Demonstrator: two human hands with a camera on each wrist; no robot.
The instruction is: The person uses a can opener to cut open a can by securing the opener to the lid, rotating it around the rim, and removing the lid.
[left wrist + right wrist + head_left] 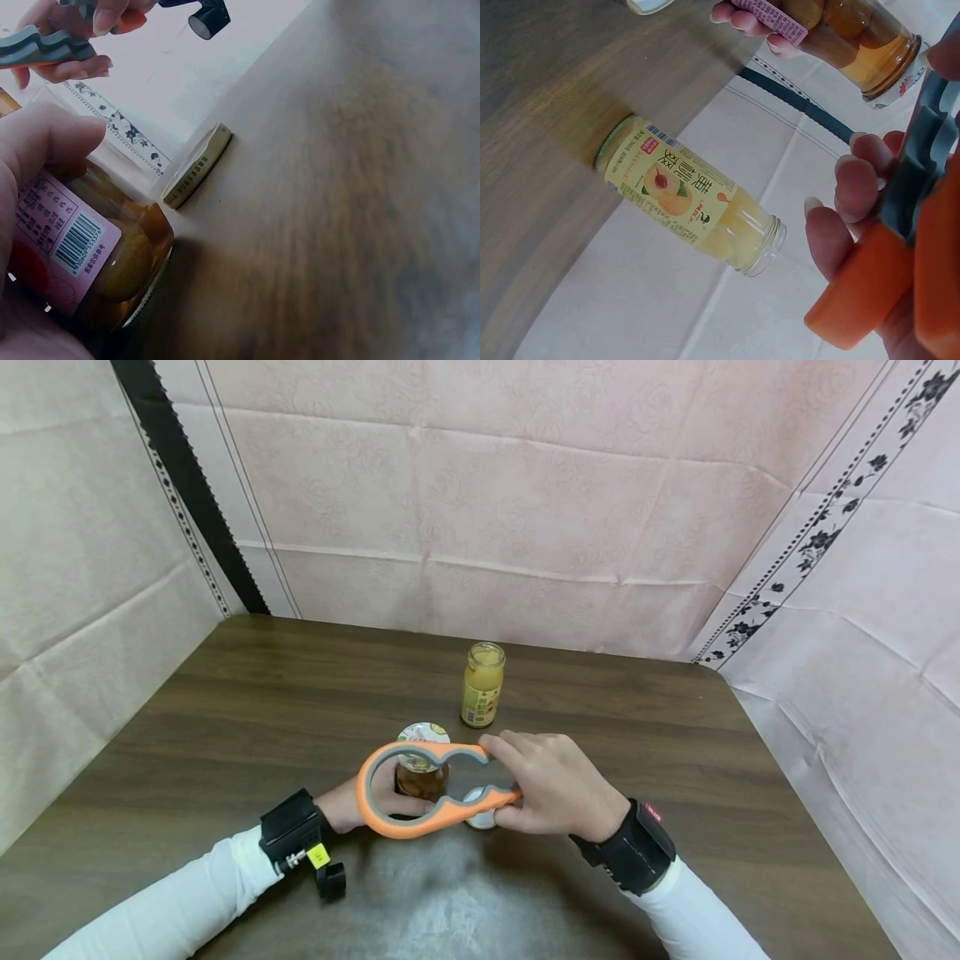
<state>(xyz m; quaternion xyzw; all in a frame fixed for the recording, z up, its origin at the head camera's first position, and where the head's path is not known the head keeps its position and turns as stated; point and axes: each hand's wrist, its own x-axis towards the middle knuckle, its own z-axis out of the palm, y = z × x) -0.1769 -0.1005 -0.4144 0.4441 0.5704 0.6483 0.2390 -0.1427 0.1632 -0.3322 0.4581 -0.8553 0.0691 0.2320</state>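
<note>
My left hand (386, 792) grips a glass jar of brownish fruit (422, 783) around its side, thumb over the pink barcode label (79, 244) in the left wrist view. A white patterned lid (423, 732) caps this jar. The right hand (558, 783) holds an orange jar opener (405, 831) with grey wavy inner edges by its handle ends. From the head, the opener's loop overlaps the jar and its lid. In the right wrist view, the opener's grey edge (922, 142) stands close to the capped end of the jar.
Behind the hands stands an uncapped jar of yellow peaches (482, 689), its label facing the right wrist camera. A loose gold-rimmed lid (199, 165) lies on the wooden table (315, 693), partly hidden under the opener from above. Pale cloth (487, 510) hangs around the table's back and sides.
</note>
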